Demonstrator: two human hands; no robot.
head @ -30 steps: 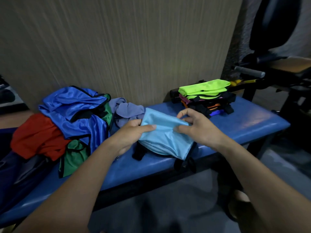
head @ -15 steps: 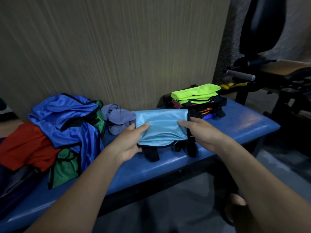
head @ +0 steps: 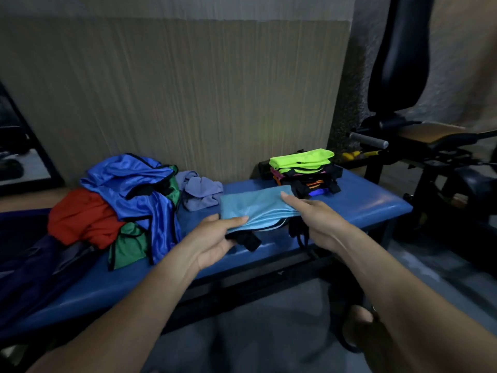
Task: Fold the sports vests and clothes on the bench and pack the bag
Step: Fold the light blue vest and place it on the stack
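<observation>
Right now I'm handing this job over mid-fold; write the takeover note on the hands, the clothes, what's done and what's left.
Left hand grips the left end of the light blue vest, thumb on top.
Right hand holds its right end, fingers laid along the top.
The vest is folded into a strip, held just above the bench.
Done: folded stack, neon green on top, at the bench's right end.
Left: unfolded pile of blue, red and green on the left, purple cloth beside it.
No bag clearly identifiable; packing not started.
</observation>
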